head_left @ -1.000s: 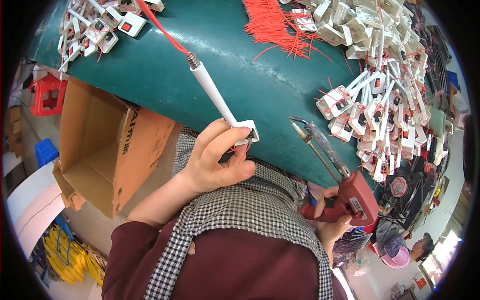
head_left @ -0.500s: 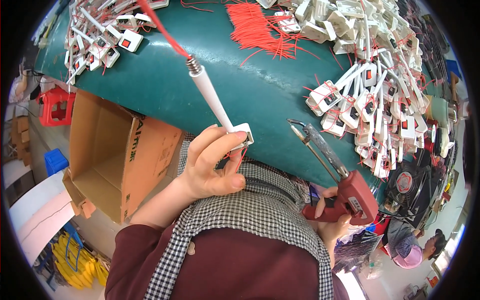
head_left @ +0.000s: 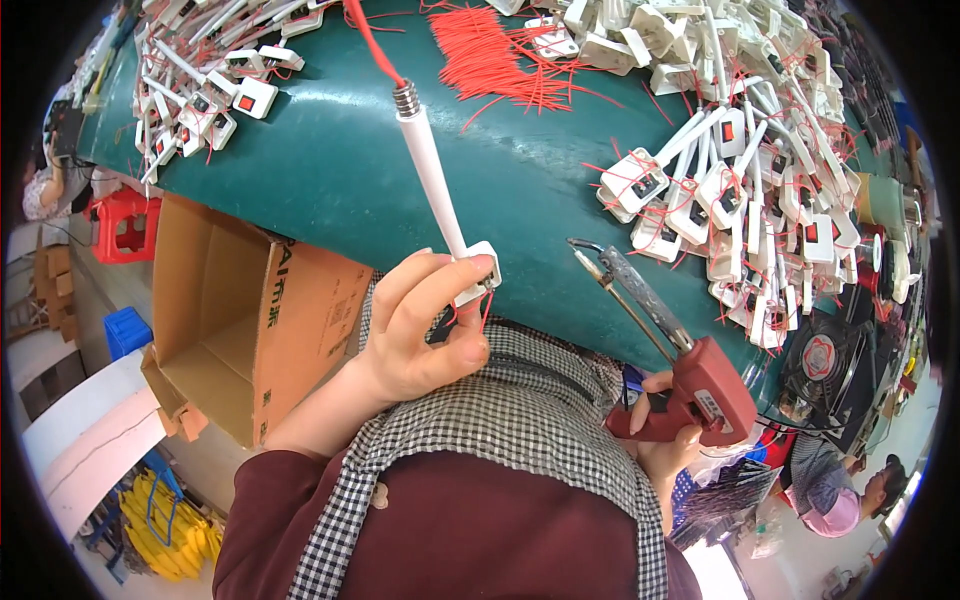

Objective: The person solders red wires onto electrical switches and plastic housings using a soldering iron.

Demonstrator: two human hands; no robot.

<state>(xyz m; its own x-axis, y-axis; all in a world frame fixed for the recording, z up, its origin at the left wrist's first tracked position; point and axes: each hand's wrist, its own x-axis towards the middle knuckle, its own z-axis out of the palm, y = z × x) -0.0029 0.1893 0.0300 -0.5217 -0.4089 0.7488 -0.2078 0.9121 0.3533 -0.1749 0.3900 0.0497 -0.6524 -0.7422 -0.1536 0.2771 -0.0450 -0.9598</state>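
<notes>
My left hand (head_left: 412, 330) pinches a small white plastic switch housing (head_left: 488, 268) between thumb and fingers. From the housing a slim white tube (head_left: 433, 180) slants up and away, capped by a metal spring (head_left: 406, 98) with red wire running out of it. Thin red wire also hangs below the housing by my fingers. My right hand (head_left: 672, 450) grips the handle of a dark red soldering gun (head_left: 712, 395). Its bent tip (head_left: 585, 245) points up and left over the green table, apart from the housing.
A green table (head_left: 330, 160) spans ahead. A bundle of cut red wires (head_left: 500, 60) lies far centre. Piled white switch parts lie at right (head_left: 725, 190) and left (head_left: 200, 110). An open cardboard box (head_left: 310, 330) stands left, a small fan (head_left: 825, 360) right. Another person (head_left: 830, 490) is far right.
The view has shifted slightly, moving the background a little. Both hands keep their grips, and the tube's spring end has swung a little to the right and up.
</notes>
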